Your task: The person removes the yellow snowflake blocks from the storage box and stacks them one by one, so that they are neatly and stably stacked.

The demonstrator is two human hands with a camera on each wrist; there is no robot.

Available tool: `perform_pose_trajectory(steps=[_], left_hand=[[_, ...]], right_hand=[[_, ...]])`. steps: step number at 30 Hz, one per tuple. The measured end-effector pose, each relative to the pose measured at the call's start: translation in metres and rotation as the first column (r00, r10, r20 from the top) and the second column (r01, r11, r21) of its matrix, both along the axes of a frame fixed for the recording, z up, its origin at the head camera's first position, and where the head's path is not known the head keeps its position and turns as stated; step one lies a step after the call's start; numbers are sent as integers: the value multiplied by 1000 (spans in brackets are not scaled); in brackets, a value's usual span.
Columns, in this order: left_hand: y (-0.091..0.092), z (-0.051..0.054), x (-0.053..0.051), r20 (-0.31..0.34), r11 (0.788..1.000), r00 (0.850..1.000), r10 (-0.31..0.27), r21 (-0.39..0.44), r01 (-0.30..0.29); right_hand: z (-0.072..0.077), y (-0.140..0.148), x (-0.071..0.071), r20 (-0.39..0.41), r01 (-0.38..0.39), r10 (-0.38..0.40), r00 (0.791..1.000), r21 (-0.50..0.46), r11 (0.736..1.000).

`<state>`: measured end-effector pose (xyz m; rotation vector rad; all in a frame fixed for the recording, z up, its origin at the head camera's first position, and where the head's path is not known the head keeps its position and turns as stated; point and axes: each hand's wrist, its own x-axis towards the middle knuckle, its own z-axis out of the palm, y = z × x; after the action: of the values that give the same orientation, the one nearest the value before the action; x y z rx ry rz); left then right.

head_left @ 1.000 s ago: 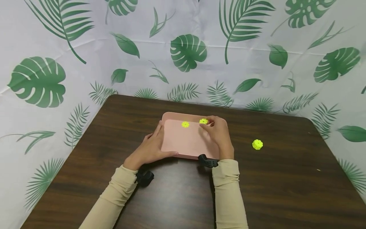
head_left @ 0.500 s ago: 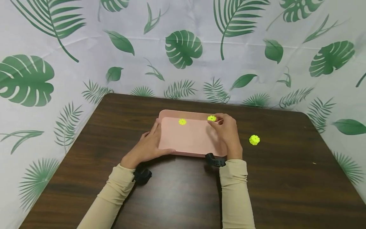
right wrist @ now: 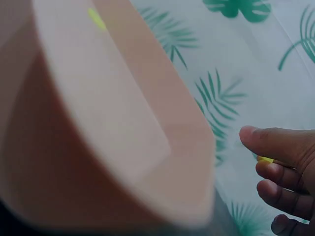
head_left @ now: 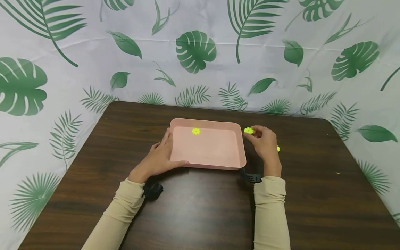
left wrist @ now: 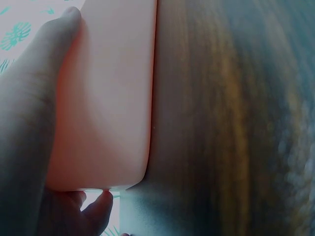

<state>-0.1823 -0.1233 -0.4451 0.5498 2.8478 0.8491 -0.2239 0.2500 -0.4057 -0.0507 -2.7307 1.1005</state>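
Observation:
A shallow pink tray (head_left: 206, 165) lies on the dark wooden table. Inside it, near the back wall, is one bright yellow flower-shaped disc (head_left: 196, 131). My left hand (head_left: 156, 159) spans the tray's front left corner, straight fingers along the left side and thumb on the front wall; the left wrist view shows the thumb (left wrist: 64, 37) against that wall. Just outside the tray's right side, my right hand (head_left: 265, 142) pinches a second yellow flower-shaped disc (head_left: 248, 130) between thumb and fingers. Most of that disc is hidden in the right wrist view.
Behind the right hand, more yellow (head_left: 278, 148) shows on the table, mostly hidden. A tiny pale mark (head_left: 337, 173) lies farther right. A white cloth (head_left: 200, 83) with green leaf prints hangs along the table's back edge.
My right hand has carried its pinched yellow disc rightward, from over the tray to beyond its right wall. It now covers most of the yellow pieces there. My left hand stays at the tray.

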Motion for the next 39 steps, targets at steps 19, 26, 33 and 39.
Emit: perform_pose_trajectory(steps=[19, 26, 33, 39], left_hand=[[0, 0, 1, 17, 1000, 1000, -8, 10, 8], [0, -1, 1, 19, 1000, 1000, -5, 4, 5], [0, 0, 2, 27, 1000, 1000, -8, 13, 8], [0, 2, 2, 30, 1000, 999, -16, 15, 15]], right_hand=[[-12, 83, 27, 75, 214, -211, 975, -29, 976], [-20, 96, 33, 141, 236, -230, 963, -29, 971], [-24, 101, 36, 153, 187, -182, 971, -23, 982], [-27, 101, 35, 152, 145, -138, 979, -35, 989]])
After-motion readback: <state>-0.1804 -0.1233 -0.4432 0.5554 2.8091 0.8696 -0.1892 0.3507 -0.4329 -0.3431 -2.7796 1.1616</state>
